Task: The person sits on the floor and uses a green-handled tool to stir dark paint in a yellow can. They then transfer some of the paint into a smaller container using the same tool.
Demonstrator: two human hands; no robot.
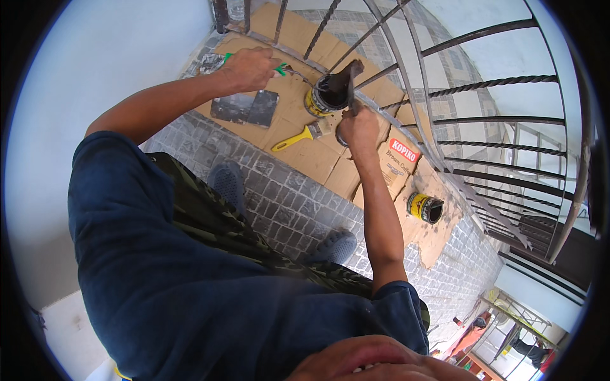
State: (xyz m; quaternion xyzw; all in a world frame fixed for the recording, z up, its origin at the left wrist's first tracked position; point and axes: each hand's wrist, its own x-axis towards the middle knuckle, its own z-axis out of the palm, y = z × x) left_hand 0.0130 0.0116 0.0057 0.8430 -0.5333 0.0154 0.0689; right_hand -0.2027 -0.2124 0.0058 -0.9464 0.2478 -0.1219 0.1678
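Note:
My left hand [253, 68] is closed round the green handle [280, 69] of a tool. From it a thin metal rod [298, 75] reaches toward an open yellow paint can [316, 103] with dark paint inside. My right hand [359, 129] grips a dark, paint-coated piece [353, 82] that stands up at the can's right rim; its kind is unclear. A paintbrush [295, 138] with a yellow handle lies in front of the can. Part of a round, greyish object [342, 134] shows beside my right hand, mostly hidden by it.
Flattened cardboard [321, 159] covers the tiled floor [270, 190] under the cans. A dark, stained sheet [244, 108] lies at left. Another yellow can [424, 208], tipped on its side, lies farther right. A metal railing [438, 127] with twisted bars runs behind. My shoes [227, 184] are near the cardboard's edge.

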